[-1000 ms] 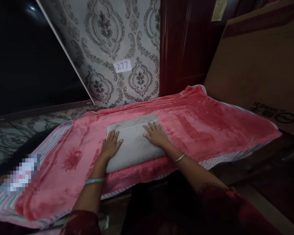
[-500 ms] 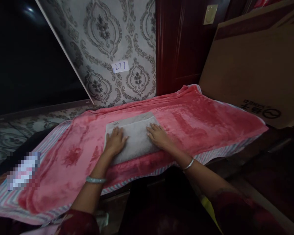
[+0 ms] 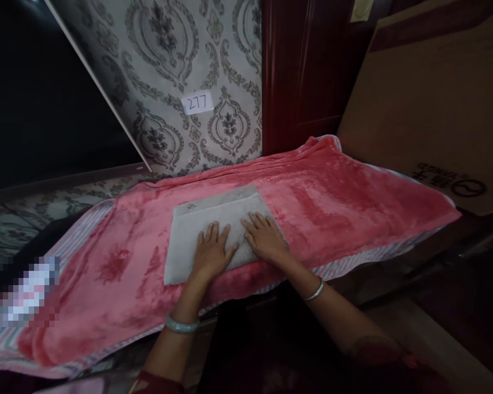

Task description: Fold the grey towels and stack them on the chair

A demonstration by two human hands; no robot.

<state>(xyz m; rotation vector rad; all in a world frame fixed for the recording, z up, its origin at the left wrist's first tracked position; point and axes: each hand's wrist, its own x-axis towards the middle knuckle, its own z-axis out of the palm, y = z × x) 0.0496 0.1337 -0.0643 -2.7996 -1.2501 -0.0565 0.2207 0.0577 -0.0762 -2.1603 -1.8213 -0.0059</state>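
On pink fleece blanket (image 3: 312,202), folded white towel (image 3: 217,235) lies approx mid-blanket, flat, long side facing me, w/ small embroidered motif (image 3: 191,206) near far edge. Both my hands on it. L grip (image 3: 211,251) is open, palm down, fingers spread, pressing on towel's near half, heel of hand at near edge. R grip (image 3: 265,238) also open & flat, fingers spread, on towel's right part, just inside right edge. Neither one pinches or closes on anything; just flat contact w/ towel. Thumbs near each other, not touching.

Pale green bangle (image 3: 182,324) on L wrist, thin silver bangle (image 3: 315,291) on R wrist. Dark red sleeve (image 3: 160,377) at bottom of view, L side. Blanket's edge shows striped lining (image 3: 373,260), pink/blue/white, along near side. Pixelated blurred patch (image 3: 28,293) sits on blanket's L corner, can't tell what it is.

Behind blanket: grey damask wallpaper (image 3: 189,71) w/ paper label "277" (image 3: 197,103) stuck on it. Dark red wood door (image 3: 299,76) right of that. Big cardboard box (image 3: 427,109) leans at R, printed logo low on its side, blanket's far corner touching it.
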